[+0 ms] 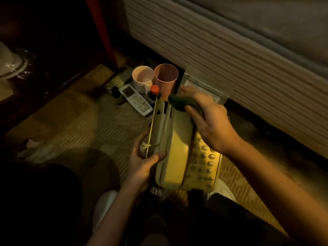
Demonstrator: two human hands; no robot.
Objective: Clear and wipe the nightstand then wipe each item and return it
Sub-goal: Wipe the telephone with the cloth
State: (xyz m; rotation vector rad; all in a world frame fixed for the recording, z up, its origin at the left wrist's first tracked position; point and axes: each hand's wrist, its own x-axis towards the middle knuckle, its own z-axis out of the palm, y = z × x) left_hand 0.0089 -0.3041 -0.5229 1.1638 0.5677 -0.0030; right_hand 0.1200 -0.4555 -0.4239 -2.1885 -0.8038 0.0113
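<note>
- The step in hand looks like wiping the telephone, which is held above the carpet floor.
- The left hand grips its side; the right hand presses a dark cloth on its top end.
- Next, I judge, the keypad needs wiping.
- Two cups and a remote stand on the floor beside the bed; the room is dim.

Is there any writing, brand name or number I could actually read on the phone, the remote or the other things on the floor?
None can be read.
Telephone keypad: key markings blurred.
Remote control: screen and button labels too small.
Small bottle with orange cap: no label legible.
White mug and pink cup: no print visible.
</note>
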